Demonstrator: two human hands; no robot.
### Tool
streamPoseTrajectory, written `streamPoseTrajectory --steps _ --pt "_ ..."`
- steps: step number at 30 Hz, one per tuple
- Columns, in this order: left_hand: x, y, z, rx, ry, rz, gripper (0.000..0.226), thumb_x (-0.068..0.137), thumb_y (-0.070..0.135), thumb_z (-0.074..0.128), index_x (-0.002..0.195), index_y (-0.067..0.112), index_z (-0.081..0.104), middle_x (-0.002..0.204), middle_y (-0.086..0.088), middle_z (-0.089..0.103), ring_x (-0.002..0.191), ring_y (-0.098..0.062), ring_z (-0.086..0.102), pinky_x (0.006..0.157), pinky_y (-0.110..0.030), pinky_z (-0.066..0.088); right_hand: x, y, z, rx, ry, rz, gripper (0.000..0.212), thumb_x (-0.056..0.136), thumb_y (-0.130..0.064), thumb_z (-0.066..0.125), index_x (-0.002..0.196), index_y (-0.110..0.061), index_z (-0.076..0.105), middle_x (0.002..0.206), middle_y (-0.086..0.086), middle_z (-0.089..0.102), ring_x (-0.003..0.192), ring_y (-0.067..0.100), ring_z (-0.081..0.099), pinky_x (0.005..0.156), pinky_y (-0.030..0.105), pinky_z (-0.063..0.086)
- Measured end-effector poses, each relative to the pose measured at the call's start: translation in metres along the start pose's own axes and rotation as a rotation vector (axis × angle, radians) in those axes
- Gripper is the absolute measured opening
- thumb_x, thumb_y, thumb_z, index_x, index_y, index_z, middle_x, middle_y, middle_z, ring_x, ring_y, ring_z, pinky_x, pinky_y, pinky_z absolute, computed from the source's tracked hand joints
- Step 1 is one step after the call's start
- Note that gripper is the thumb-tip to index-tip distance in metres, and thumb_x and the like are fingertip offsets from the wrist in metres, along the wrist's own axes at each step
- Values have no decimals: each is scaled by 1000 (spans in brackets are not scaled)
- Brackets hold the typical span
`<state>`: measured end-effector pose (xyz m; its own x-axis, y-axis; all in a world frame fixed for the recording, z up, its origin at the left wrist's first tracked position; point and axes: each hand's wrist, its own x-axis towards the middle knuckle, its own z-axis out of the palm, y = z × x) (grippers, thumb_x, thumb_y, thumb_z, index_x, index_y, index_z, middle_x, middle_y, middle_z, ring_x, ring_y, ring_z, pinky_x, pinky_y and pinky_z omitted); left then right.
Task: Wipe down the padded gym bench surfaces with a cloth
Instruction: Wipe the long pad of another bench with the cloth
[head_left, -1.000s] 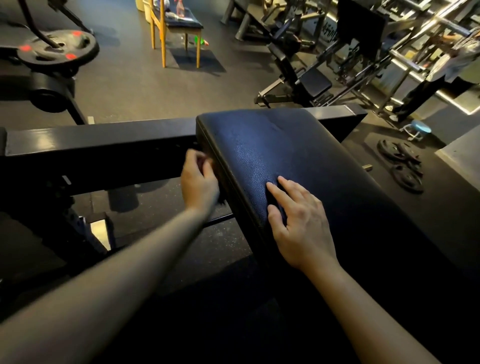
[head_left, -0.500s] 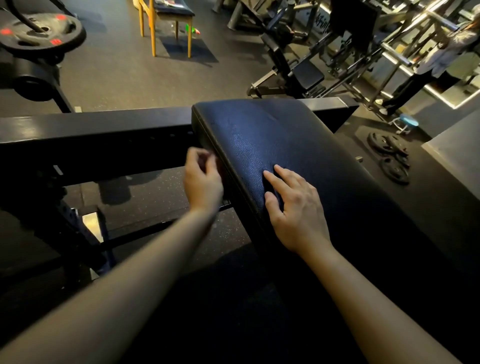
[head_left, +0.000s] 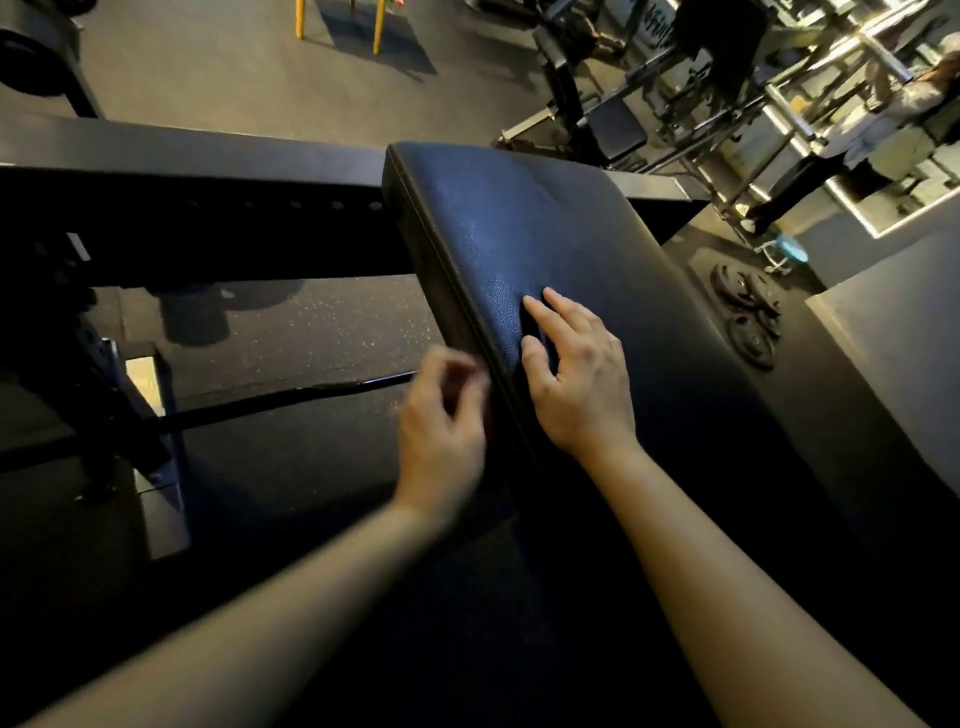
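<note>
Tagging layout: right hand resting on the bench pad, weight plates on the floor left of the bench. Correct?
Wrong side: the head view shows the weight plates on the floor right of the bench pad. The right hand does rest on the pad.

Dim, wide-angle warp; left hand (head_left: 441, 415) motion-blurred (foreground near black).

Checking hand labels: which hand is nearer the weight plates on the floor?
Right. The right hand lies flat on the bench pad, toward the weight plates; the left hand is beside the pad's other edge, farther off.
</note>
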<state>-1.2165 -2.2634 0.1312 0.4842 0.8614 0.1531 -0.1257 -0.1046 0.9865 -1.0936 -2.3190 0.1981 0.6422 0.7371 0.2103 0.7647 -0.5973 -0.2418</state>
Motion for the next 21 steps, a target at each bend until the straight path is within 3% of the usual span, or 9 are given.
streamPoseTrajectory --steps 3,8,10,13,15,18,21 --pt "-61 8 -6 -49 -190 -7 10 97 5 61 97 15 62 88 4 66 86 -16 66 79 -31 54 -1 -1 -2 -12 -25 2 53 97 -41 41 147 -27 52 156 -2 46 146 13 35 121 40 26" --pt "7 4 -3 -21 56 -88 8 95 9 65 92 16 61 82 8 64 79 -5 62 75 -31 52 -1 -1 -2 3 -14 7 53 97 -41 42 147 -26 53 156 -2 46 146 13 36 121 42 27" --pt "-22 14 -2 -30 -34 -64 9 95 8 65 93 16 61 82 7 63 78 -6 62 74 -31 52 -1 -1 -3 3 -12 6 52 97 -40 43 146 -26 53 155 -2 47 146 13 37 121 41 27" --pt "-72 27 -14 -89 -295 -58 11 97 9 65 92 19 63 81 6 65 78 -10 65 72 -30 53 0 1 -2 -3 -11 -2 51 99 -40 43 147 -26 52 156 -2 46 146 13 36 121 40 26" --pt "-51 17 -15 -43 -246 -30 8 95 14 64 90 21 64 80 5 66 78 -10 65 74 -35 55 -1 1 -2 7 -7 -1 51 99 -40 43 147 -26 53 156 -2 46 146 13 36 121 39 25" --pt "-2 1 -13 -20 -57 -148 12 95 16 63 90 27 61 80 5 66 77 -14 68 73 -47 59 -2 0 -2 14 -5 -6 50 99 -39 45 146 -25 54 155 -2 47 145 13 36 121 39 25" --pt "-35 7 -10 -42 -108 -111 14 94 11 64 92 24 61 82 8 65 78 -3 63 74 -29 53 -1 0 -2 10 1 -5 50 99 -39 45 146 -25 53 155 -2 47 146 13 36 120 37 24"
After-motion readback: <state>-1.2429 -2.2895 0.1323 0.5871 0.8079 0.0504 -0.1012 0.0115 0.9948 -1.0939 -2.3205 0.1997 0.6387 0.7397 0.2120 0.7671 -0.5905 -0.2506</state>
